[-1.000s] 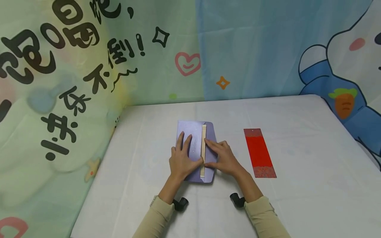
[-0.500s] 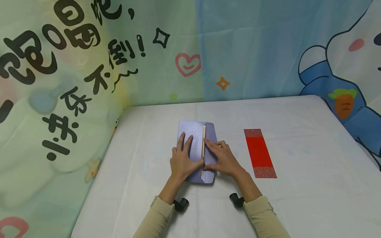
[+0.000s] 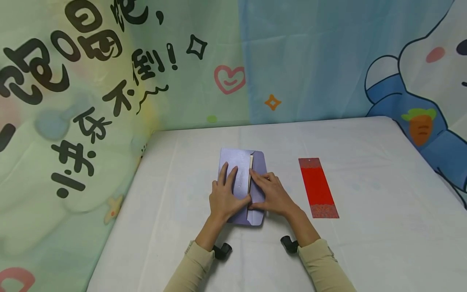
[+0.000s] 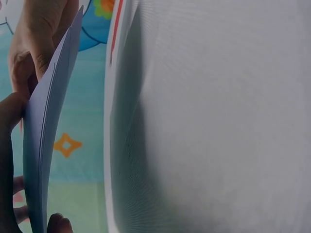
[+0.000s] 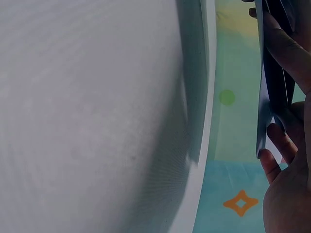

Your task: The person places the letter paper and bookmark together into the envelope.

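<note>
A purple paper envelope (image 3: 230, 156) is held up before me, its flap (image 3: 260, 162) on the right. Between front panel and flap runs a narrow slit with a thin pale strip (image 3: 251, 162) showing. My left hand (image 3: 223, 198) grips the envelope's left part, fingers spread over the front and thumb at the slit; in the left wrist view other fingertips (image 4: 59, 223) show past its edge. My right hand (image 3: 273, 194) holds the flap side, forefinger and thumb at the slit. The right wrist view shows the envelope (image 5: 278, 73) edge-on and dark, with right fingers on both sides.
A flat red strip (image 3: 318, 186) with patterned ends and a small hole at the top lies right of the envelope on the white-covered table (image 3: 383, 170). A printed cloth backdrop (image 3: 310, 61) rises behind and along the left edge.
The pale strip in the slit has become narrower as the flap edge and my right fingertips come closer over it. The envelope has shifted slightly right; both hands keep their hold.
</note>
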Demonstrator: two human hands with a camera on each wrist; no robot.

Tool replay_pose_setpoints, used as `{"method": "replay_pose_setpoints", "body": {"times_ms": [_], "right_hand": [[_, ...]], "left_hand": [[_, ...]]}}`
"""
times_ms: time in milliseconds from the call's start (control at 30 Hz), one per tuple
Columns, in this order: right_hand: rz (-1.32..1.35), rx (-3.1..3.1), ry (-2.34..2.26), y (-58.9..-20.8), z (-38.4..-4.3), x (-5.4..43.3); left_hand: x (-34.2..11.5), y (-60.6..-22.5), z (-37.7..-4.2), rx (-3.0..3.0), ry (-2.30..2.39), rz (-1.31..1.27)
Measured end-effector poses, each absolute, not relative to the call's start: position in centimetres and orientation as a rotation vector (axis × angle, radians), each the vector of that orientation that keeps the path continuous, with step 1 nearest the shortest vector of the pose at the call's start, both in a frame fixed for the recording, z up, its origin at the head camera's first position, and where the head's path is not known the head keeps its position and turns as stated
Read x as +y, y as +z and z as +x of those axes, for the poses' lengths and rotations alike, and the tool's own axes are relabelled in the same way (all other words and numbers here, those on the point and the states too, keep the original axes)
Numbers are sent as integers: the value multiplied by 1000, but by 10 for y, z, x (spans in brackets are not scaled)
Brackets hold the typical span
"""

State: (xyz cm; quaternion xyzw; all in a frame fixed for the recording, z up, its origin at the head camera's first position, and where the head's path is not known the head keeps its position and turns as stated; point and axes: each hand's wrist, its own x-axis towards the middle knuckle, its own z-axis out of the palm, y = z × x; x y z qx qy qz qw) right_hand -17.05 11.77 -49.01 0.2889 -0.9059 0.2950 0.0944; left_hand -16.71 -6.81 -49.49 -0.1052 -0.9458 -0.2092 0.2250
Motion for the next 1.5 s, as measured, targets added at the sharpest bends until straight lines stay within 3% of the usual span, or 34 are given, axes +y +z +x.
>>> {"method": "replay_pose_setpoints", "body": {"times_ms": [1033,1500], "right_hand": [[838,-2670,924,-491,-170,122],[658,-2703,1051,-492,-163,146]], "left_hand": [[-64,-498,-168,-2608,-617,-339],[-77,-499,-173,-2607,-584,-167]]}}
